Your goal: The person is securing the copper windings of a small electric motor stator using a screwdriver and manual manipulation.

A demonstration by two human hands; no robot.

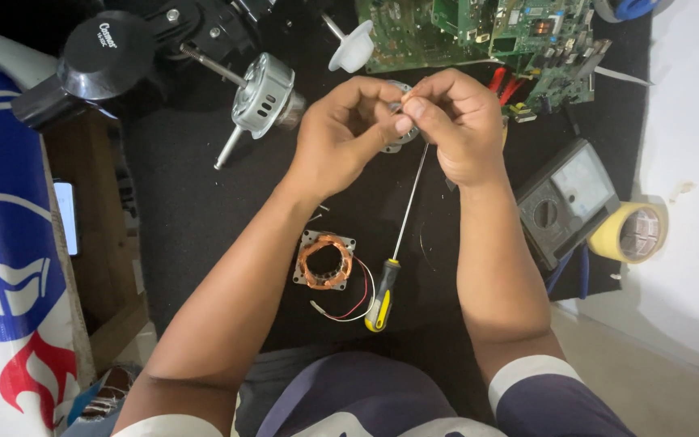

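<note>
My left hand (341, 133) and my right hand (459, 121) meet over the black mat (196, 202). Together they grip a small round metal motor part (402, 133), mostly hidden by my fingers. My right fingertips pinch at its edge. Below my hands lies a long screwdriver (394, 243) with a yellow and black handle. To its left rests a square stator with copper windings (325, 260), trailing red and white wires (353, 303).
A metal motor with a shaft (262, 95) and a black fan housing (107, 57) sit at the upper left. Green circuit boards (487, 32) lie at the top, a white knob (351, 46) beside them. A grey multimeter (568, 198) and a roll of yellow tape (631, 232) are on the right.
</note>
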